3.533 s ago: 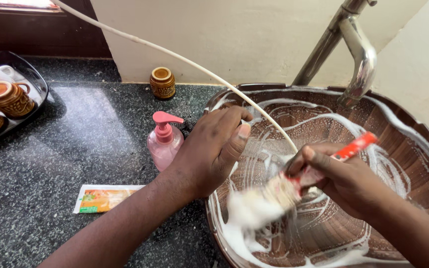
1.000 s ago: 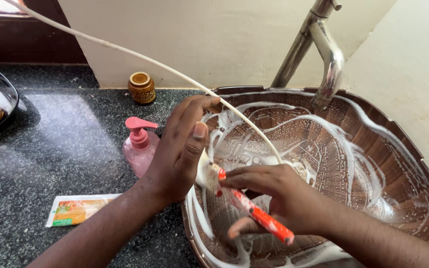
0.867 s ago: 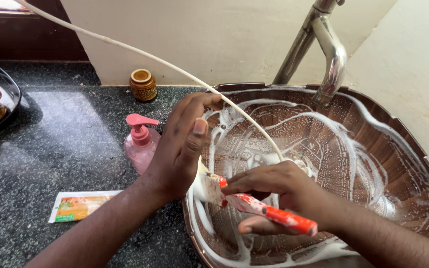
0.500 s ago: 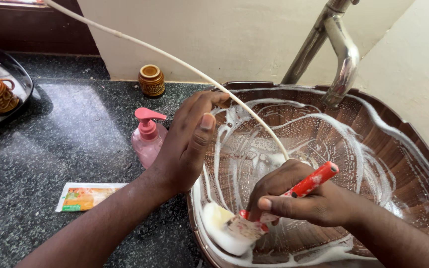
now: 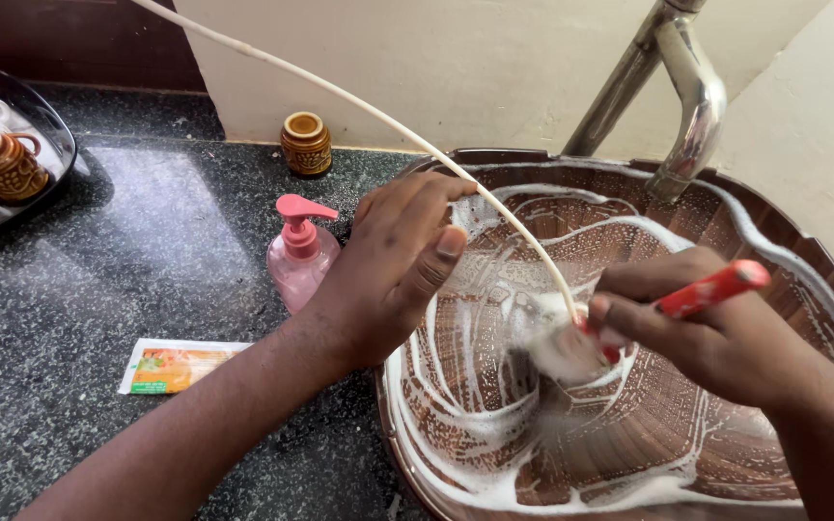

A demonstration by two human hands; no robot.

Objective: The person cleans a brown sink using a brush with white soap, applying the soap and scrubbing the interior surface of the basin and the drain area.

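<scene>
Right hand (image 5: 726, 338) grips red brush (image 5: 711, 289); foamy head blurred, seemingly scrubbing.

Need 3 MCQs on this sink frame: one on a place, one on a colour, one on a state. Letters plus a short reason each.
1. Where does the pink soap dispenser stand?
A. inside the basin
B. on the black counter, left of the basin
C. on the tray

2. What colour is the handle of the brush in the right hand?
A. blue
B. green
C. red-orange

3. What state is the brown basin in?
A. streaked with white foam
B. dry and bare
C. full of clear water

Answers:
1 B: it sits on the speckled counter beside the left hand.
2 C: the handle sticks out past the fingers.
3 A: foam lines cover the walls and bottom.
</scene>
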